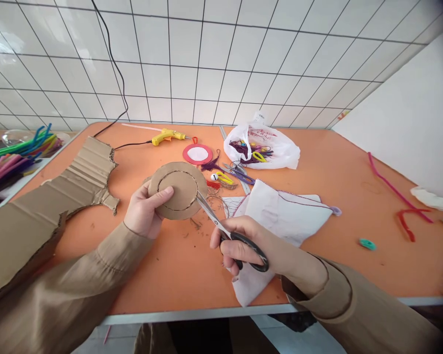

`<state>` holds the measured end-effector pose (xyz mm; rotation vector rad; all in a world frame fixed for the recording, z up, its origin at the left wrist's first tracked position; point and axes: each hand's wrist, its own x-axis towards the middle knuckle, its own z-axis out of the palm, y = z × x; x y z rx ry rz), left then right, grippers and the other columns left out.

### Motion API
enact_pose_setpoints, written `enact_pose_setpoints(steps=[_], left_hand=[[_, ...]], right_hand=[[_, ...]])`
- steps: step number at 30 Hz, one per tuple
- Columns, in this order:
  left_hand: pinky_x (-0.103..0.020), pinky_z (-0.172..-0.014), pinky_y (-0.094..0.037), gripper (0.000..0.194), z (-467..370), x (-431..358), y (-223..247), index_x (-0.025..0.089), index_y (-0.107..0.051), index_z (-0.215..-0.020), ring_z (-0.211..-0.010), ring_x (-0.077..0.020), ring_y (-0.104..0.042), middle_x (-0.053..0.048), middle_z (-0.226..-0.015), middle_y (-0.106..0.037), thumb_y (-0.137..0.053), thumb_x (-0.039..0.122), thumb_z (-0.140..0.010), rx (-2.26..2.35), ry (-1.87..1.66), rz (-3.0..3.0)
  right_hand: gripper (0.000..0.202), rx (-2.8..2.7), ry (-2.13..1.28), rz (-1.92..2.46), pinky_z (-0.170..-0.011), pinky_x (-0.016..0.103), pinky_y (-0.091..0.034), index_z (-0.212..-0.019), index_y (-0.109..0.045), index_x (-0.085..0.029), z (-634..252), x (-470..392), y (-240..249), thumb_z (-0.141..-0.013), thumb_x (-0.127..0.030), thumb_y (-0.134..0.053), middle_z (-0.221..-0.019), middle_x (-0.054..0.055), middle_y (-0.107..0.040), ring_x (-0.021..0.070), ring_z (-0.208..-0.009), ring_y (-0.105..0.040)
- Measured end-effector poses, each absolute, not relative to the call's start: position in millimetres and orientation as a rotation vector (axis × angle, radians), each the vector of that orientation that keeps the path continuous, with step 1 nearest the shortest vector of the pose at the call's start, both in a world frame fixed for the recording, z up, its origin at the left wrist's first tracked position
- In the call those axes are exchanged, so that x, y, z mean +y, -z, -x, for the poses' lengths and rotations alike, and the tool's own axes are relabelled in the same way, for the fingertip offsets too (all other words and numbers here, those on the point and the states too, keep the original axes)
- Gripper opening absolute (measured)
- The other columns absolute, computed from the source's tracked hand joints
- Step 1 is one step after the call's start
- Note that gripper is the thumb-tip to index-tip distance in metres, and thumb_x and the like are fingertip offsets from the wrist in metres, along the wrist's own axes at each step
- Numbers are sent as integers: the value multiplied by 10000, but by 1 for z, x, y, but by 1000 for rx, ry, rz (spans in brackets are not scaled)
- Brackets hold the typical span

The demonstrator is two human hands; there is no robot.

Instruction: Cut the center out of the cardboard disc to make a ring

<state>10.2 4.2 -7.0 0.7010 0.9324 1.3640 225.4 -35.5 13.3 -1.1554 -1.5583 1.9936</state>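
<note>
Scissors (217,222) in right hand (243,243) — cardboard disc (182,196) (round) in left (146,206).

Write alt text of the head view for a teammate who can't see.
The left hand grips a cardboard disc with an inner circular cut; the right hand holds scissors, tips at that cut. On the orange table lie cardboard, a yellow glue gun, a filled plastic bag and white cloth.
</note>
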Motion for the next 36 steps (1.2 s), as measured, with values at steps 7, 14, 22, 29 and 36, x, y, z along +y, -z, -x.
enact_pose_setpoints(steps=[7, 14, 22, 29, 36], left_hand=[[-217, -678, -531, 309, -15, 2, 1, 168, -750, -881, -778, -142, -661, -12, -841, -749, -860, 175, -592, 917, -1454, -687], [-215, -639, -519, 376, -12, 6, 3, 160, -749, -883, -728, -131, -646, -14, -820, -733, -885, 203, -535, 966, -1500, -702], [-203, -625, -506, 375, -9, 7, 0, 143, -741, -858, -703, -120, -637, -13, -784, -720, -889, 201, -518, 966, -1492, -685], [-224, -635, -534, 276, 5, 15, -1, 199, -703, -780, -679, -124, -658, 41, -741, -720, -861, 179, -555, 985, -1742, -800], [-442, -902, -553, 304, -8, -5, 4, 210, -704, -1000, -1079, -275, -669, -92, -1079, -753, -638, 10, -782, 649, -1775, -2416]], right_hand=[[415, -1468, -2032, 1187, -434, 208, -426, -774, -520, -165, -219, -36, -13, -682, -515, -722, -558, -39, -536, 108, -485, -547], [407, -1438, -2063, 1193, -446, 212, -439, -763, -528, -160, -218, -36, -17, -663, -508, -713, -542, -37, -533, 108, -496, -548], [490, -1449, -2104, 1057, -429, 195, -358, -834, -570, -148, -226, -33, -11, -685, -596, -704, -577, -14, -596, 94, -455, -551], [626, -1480, -2407, 695, -466, 212, -455, -907, -627, -116, -237, -42, -5, -623, -657, -766, -632, 16, -635, 96, -450, -561], [566, -1132, -2020, 649, -459, 211, -437, -912, -655, -142, -230, -44, 1, -773, -690, -624, -603, 6, -605, 104, -462, -559]])
